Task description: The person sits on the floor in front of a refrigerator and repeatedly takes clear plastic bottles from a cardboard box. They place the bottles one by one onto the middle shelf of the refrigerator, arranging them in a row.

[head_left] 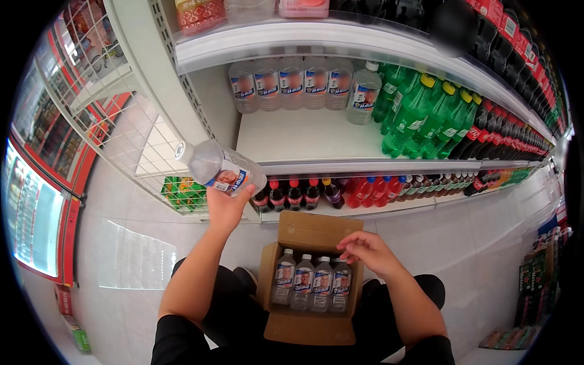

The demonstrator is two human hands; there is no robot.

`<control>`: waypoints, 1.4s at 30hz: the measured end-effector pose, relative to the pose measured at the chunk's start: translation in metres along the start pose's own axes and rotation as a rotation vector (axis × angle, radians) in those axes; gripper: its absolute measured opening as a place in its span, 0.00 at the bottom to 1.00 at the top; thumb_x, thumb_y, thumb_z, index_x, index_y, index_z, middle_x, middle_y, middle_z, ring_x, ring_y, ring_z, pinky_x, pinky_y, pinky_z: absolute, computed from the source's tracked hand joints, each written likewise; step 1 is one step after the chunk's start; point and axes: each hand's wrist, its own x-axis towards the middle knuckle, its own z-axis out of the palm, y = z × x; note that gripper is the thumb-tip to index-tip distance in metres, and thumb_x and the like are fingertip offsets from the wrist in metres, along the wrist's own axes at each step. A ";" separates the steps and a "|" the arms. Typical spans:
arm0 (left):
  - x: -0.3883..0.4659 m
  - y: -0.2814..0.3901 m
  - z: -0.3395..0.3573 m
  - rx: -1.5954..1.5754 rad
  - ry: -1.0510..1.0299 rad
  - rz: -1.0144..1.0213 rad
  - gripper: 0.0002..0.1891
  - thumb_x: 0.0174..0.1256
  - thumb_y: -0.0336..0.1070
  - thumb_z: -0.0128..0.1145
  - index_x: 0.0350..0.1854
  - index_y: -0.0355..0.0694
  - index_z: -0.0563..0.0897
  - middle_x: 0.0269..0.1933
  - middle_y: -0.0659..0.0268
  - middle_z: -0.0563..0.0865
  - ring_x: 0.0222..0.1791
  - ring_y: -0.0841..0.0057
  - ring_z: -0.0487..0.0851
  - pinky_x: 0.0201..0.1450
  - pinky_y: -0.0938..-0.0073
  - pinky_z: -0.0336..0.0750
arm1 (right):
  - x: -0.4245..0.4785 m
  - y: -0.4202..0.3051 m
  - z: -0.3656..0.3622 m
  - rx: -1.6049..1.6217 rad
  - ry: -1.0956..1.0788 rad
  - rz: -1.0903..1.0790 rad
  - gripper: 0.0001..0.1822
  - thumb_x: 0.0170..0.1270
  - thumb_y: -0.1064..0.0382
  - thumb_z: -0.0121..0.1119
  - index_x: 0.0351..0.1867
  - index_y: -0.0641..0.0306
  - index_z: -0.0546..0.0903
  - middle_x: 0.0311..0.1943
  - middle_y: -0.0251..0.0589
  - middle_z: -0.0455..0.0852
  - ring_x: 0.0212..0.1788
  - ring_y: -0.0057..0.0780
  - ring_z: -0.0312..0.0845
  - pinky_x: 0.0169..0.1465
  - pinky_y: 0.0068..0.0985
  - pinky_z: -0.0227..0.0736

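Tilted in my left hand [228, 205] is a clear plastic bottle [212, 157] with a white cap and a printed label, held near the shelf's left upright. My right hand [365, 251] hovers over the right rear of an open cardboard box [315, 329], fingers loosely curled and apart, with no bottle in its grasp. Inside the box, several matching bottles [303, 280] stand in a row, caps up. On the middle shelf board [292, 137] a row of the same bottles [292, 84] stands at the back, with one bottle [363, 93] further right.
Green soda bottles [410, 118] with yellow caps stand right of the clear ones, then dark cola bottles [492, 127]. The bottom shelf holds red-capped cola bottles [294, 196] and red drinks [369, 191]. A white wire rack [132, 137] adjoins on the left; stacked drink cartons [536, 278] stand right.
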 end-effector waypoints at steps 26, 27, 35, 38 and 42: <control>0.172 -0.032 0.138 0.157 -0.353 0.079 0.28 0.56 0.34 0.79 0.59 0.34 0.83 0.54 0.57 0.92 0.54 0.67 0.90 0.60 0.65 0.80 | 0.012 0.010 0.023 -0.719 -0.377 0.109 0.21 0.75 0.52 0.64 0.61 0.62 0.82 0.51 0.47 0.91 0.50 0.36 0.90 0.53 0.33 0.82; 0.169 -0.031 0.157 0.141 -0.354 0.088 0.27 0.59 0.32 0.77 0.60 0.34 0.83 0.54 0.58 0.92 0.54 0.69 0.89 0.60 0.66 0.80 | 0.006 -0.001 0.024 -0.657 -0.403 0.229 0.22 0.74 0.53 0.64 0.61 0.64 0.82 0.53 0.47 0.91 0.50 0.36 0.89 0.53 0.33 0.82; 0.167 -0.013 0.234 0.370 -0.269 0.241 0.30 0.66 0.47 0.72 0.63 0.31 0.80 0.56 0.41 0.88 0.60 0.41 0.85 0.62 0.55 0.79 | 0.009 0.033 0.009 -0.736 -0.395 -0.051 0.22 0.72 0.52 0.65 0.60 0.65 0.81 0.49 0.51 0.90 0.48 0.42 0.88 0.52 0.37 0.80; 0.181 -0.031 0.233 0.447 -0.189 0.280 0.34 0.68 0.49 0.71 0.67 0.30 0.75 0.56 0.39 0.88 0.59 0.38 0.84 0.60 0.49 0.80 | 0.014 0.039 0.013 -0.798 -0.371 -0.125 0.23 0.72 0.51 0.65 0.60 0.64 0.81 0.48 0.52 0.89 0.49 0.45 0.87 0.53 0.39 0.79; 0.172 -0.025 0.248 0.529 -0.175 0.249 0.38 0.69 0.52 0.70 0.69 0.28 0.71 0.54 0.34 0.87 0.57 0.37 0.85 0.57 0.45 0.80 | 0.014 0.042 0.012 -0.856 -0.359 -0.150 0.23 0.72 0.50 0.64 0.60 0.64 0.81 0.48 0.54 0.88 0.53 0.52 0.84 0.57 0.43 0.77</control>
